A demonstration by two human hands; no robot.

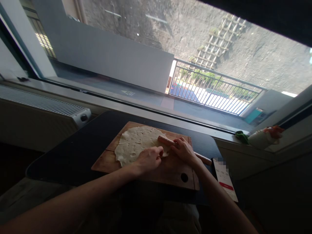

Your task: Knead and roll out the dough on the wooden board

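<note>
L hand: (149,159) palm down, fingers curled inward, near to clenched; it is at the near edge of the dough. If a bit of dough is pinched inside, I cannot tell, the fingertips are hidden.
R hand: (184,150) half closed, grasping the rolling pin, w/ fingers bent over its middle part.
Rolling pin: (203,158) wooden, lies slantwise; its L end is over the R part of the dough, its R end goes past the board edge, near the phone.
Dough: (134,144) flat, roundish sheet w/ uneven edge and small bumps, on the L and far part of the board.
Board: (168,175) wooden, w/ dark round spot near its R near corner; it lies on the dark surface (73,149).
Phone: (224,180) at R end of the surface, screen lit, digits w/ red bar below.
Behind: radiator (80,115) on L, window sill (156,114) across, white pot (260,139) far R.
</note>
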